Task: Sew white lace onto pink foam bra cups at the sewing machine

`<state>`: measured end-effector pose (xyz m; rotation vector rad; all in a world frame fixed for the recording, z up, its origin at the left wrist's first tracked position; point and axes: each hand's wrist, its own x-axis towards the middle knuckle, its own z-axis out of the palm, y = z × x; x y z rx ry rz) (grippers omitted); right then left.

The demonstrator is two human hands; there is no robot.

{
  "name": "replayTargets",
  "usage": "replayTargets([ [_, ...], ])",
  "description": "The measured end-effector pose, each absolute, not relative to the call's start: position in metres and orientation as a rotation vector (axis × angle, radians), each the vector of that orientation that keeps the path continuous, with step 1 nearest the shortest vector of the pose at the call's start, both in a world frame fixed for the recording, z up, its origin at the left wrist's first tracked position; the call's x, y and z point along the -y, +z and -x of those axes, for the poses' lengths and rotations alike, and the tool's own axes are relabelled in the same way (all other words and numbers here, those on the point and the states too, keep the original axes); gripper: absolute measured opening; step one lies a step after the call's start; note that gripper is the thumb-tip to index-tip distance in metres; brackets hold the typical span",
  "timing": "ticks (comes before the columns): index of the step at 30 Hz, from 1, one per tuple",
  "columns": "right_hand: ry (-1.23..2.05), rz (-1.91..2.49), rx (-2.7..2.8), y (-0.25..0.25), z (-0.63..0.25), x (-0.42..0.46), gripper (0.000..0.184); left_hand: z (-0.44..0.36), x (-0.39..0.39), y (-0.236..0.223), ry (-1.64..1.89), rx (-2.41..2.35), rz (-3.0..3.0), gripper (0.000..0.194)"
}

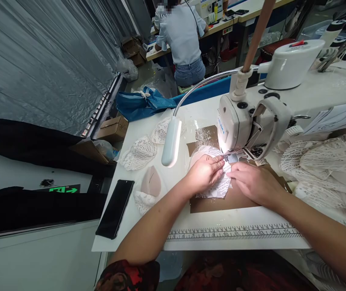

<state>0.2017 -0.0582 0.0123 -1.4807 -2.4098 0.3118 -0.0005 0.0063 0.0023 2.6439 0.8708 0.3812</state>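
Observation:
A white lace piece point(221, 189) lies under the needle area of a white sewing machine point(235, 125). My left hand point(206, 171) rests on it, fingers together and pressed onto the lace close to the presser foot. The thumb and fingertips of my right hand point(253, 184) pinch the lace's right edge; the other fingers curl over the brown sheet point(209, 205) below. Part of the lace continues behind my left hand. The light of a gooseneck lamp point(171, 141) shows left of the machine.
Several lace cups point(141, 152) and a beige cup point(151, 182) lie on the left of the white table point(148, 236), by a black phone point(115, 209). More lace pieces point(318, 165) are heaped at right. A printed ruler point(221, 233) runs along the front edge. A person point(182, 40) sits beyond.

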Motion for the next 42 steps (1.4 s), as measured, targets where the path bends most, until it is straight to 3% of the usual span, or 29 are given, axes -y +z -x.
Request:
replayTargets([
  [17,0.068,1.674,2.477,0.006,-0.199,0.058,0.045,0.000,-0.011,0.000,0.433,-0.895,-2.733,0.039],
  [33,-0.056,1.586,2.377,-0.006,-0.203,0.063,0.042,-0.002,0.009,0.004,0.255,-1.336,-2.753,0.047],
  [39,-0.041,1.530,2.376,-0.018,-0.212,0.062,0.037,0.056,0.057,0.039,0.258,-1.526,-2.575,0.051],
  [42,-0.008,1.487,2.378,-0.022,-0.214,0.062,0.039,0.111,0.088,0.043,0.438,-1.946,-2.431,0.045],
])
